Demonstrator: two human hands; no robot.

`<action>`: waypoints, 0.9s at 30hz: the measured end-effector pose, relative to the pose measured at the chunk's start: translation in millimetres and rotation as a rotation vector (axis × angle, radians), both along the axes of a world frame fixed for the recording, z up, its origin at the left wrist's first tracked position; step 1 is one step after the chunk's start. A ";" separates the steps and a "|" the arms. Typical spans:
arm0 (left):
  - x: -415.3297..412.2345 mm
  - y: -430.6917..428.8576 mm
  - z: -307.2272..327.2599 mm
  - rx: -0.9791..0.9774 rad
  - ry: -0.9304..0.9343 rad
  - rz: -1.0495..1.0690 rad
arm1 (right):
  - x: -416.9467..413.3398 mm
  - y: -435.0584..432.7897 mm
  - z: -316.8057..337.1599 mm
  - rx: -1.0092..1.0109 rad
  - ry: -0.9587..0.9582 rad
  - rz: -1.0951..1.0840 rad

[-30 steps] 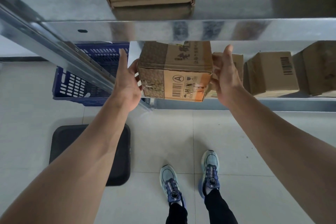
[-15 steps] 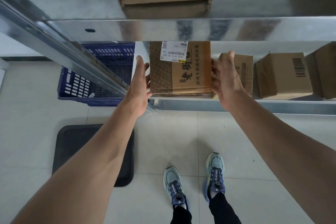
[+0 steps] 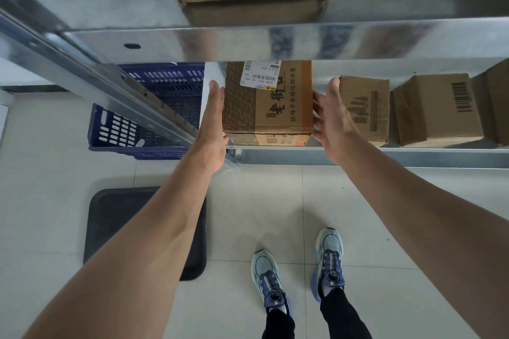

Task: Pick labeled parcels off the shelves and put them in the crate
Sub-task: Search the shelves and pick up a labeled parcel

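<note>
Parcel [image 3: 268,107]: centre frame, on shelf [image 3: 358,157]; label up
Grip: left hand [image 3: 213,124], right hand [image 3: 330,118] flat, fingers straight; pressing opposite sides, probably to lift
Crate [image 3: 115,132]: blue; left of frame

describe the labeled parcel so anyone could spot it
On the lower metal shelf, go to the left end by the blue crate. The parcel there sits between the left hand and right hand. Unlike the boxes on its right, it carries a white shipping label.

Parcel [image 3: 268,103] tipped from tilted to flat on shelf [image 3: 385,157] (label now faces up); left hand [image 3: 213,121] straightened.
</note>
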State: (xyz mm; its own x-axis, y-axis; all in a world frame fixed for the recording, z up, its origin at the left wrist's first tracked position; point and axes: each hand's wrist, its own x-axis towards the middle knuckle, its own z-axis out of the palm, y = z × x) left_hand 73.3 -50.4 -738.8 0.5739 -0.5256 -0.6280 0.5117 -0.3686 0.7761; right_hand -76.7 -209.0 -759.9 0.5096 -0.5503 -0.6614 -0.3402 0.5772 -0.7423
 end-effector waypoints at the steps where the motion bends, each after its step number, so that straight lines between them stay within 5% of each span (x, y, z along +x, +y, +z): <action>1: -0.1 0.1 -0.7 0.006 -0.003 0.001 | 0.4 0.1 -1.1 -0.005 0.003 -0.002; 9: -9.4 -5.6 16.8 0.028 -0.105 -0.050 | -2.0 2.5 5.0 -0.027 0.009 0.043; 18: -58.0 -49.4 51.0 0.037 -0.809 -0.220 | -51.2 -22.1 49.2 -0.233 0.060 -0.044; 27: -148.4 -121.5 23.6 0.051 -0.576 -0.523 | -114.9 -72.1 43.1 -0.231 0.207 -0.131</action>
State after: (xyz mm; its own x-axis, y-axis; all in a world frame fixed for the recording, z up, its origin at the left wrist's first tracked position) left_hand -75.1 -171.9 -715.2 0.5024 -0.7963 -0.3369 -0.2167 -0.4931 0.8425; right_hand -191.6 -281.1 -716.8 0.2928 -0.7494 -0.5939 -0.4312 0.4509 -0.7815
